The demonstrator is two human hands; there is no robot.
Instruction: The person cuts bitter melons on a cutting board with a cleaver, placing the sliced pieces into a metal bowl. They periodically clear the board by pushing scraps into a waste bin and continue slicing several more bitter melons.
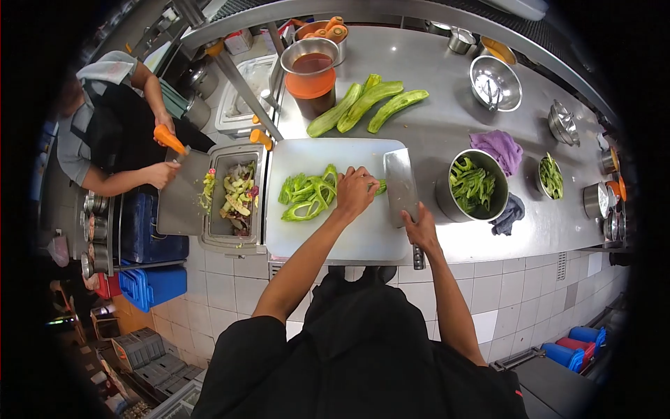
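Observation:
On the white cutting board [293, 241], my left hand [356, 192] is closed over a piece of green gourd [381, 186], fingertips bent down on it. My right hand [421, 229] grips a wide-bladed cleaver [400, 183] near its handle. The blade stands just right of the gourd piece, at the board's right side. Left of my left hand lies a loose pile of cut green gourd [307, 195], some pieces hollow in the middle. Behind the board are several long, peeled green gourds [370, 105]. The gourd under my left palm is partly hidden.
A steel pot [447, 192] of cut green pieces stands at right, beside a purple cloth [499, 150] and a smaller bowl [551, 177]. A scrap bin [215, 157] adjoins the board at left. A co-worker [125, 133] there peels a carrot [169, 138]. A steel bowl [508, 87] sits behind.

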